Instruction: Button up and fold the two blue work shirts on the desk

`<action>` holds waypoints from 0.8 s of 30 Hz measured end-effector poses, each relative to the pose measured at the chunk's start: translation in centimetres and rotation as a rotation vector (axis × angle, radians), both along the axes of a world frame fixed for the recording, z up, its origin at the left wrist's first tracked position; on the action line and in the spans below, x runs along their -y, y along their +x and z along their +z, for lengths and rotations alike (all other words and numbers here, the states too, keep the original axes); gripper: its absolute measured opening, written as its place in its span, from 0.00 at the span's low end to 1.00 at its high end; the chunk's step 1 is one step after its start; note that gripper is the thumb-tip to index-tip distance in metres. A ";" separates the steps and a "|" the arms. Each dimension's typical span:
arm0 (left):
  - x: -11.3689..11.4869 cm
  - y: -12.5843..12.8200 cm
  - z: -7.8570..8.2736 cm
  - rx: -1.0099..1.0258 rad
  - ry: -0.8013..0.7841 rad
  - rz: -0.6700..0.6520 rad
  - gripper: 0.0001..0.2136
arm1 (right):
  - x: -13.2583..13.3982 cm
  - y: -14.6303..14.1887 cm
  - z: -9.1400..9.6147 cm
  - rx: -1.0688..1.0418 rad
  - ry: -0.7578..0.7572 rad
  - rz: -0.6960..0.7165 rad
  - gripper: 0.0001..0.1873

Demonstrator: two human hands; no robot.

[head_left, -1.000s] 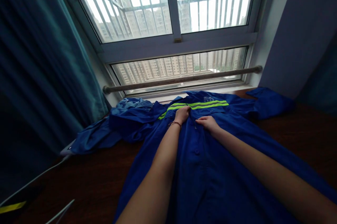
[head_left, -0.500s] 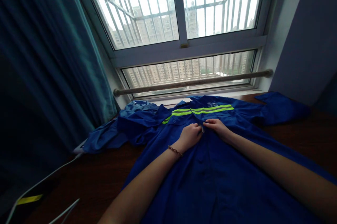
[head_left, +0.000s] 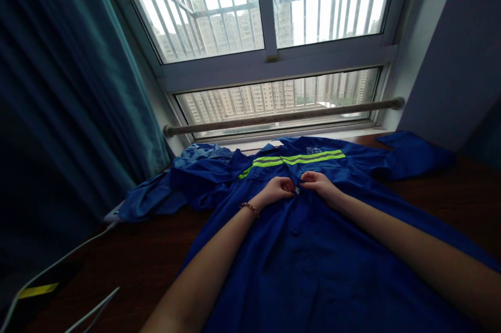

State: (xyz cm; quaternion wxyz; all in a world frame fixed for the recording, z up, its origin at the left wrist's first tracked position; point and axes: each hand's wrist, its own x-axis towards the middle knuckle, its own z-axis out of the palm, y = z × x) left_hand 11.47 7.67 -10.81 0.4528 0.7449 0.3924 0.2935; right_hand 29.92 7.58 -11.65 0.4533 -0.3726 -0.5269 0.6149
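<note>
A blue work jacket (head_left: 305, 265) with yellow-green and grey reflective stripes lies spread front side up, its collar toward the window. My left hand (head_left: 277, 190), with a beaded bracelet at the wrist, pinches the jacket's front edge just below the stripes. Close beside it, my right hand (head_left: 319, 186) pinches the opposite front edge between thumb and fingers. A small pale bit shows between the two hands; I cannot make out what it is. Lower on the front sits a dark button (head_left: 296, 230). The fingertips and the cloth inside them are partly hidden.
Beneath the jacket is a dark brown wooden surface (head_left: 156, 249). More blue cloth (head_left: 152, 200) is bunched at the left. A white cable (head_left: 62, 260) runs along the left side. Behind are a rail (head_left: 282, 117), a barred window and a teal curtain (head_left: 129, 114).
My left hand has shifted slightly left, and the gap between the hands has widened. My right hand keeps nearly the same place on the jacket. The view has tilted a little.
</note>
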 end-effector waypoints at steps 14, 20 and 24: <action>0.1 0.1 -0.5 0.135 0.183 0.108 0.07 | -0.1 -0.1 -1.0 0.183 0.130 0.089 0.18; 0.1 0.3 -1.0 0.227 0.146 0.105 0.05 | 0.1 0.0 -0.7 0.247 0.135 0.206 0.20; -0.2 0.3 -1.5 0.178 0.179 0.115 0.06 | 0.4 0.1 -0.4 0.252 0.149 0.173 0.21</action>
